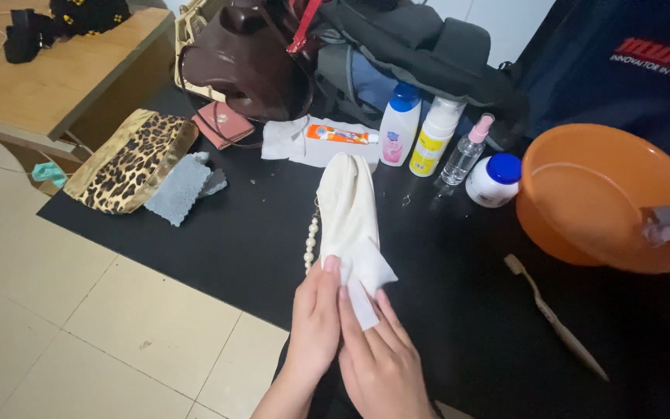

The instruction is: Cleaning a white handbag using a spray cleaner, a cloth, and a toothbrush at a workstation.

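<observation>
— What have your hands got hold of?

— Your left hand (pixel 316 318) closes its grip on the near end of the cream fabric pouch (pixel 348 209), which lies on the black mat (pixel 234 233) with a pearl strand (pixel 311 240) along its left edge. Your right hand (pixel 378 361) pinches a white wipe (pixel 367 281) against the pouch.

— And around you?

— A toothbrush (pixel 556 318) lies to your right, near the orange basin (pixel 606 198). Bottles (pixel 399 124) and a toothpaste tube (pixel 341 135) stand beyond the pouch.
</observation>
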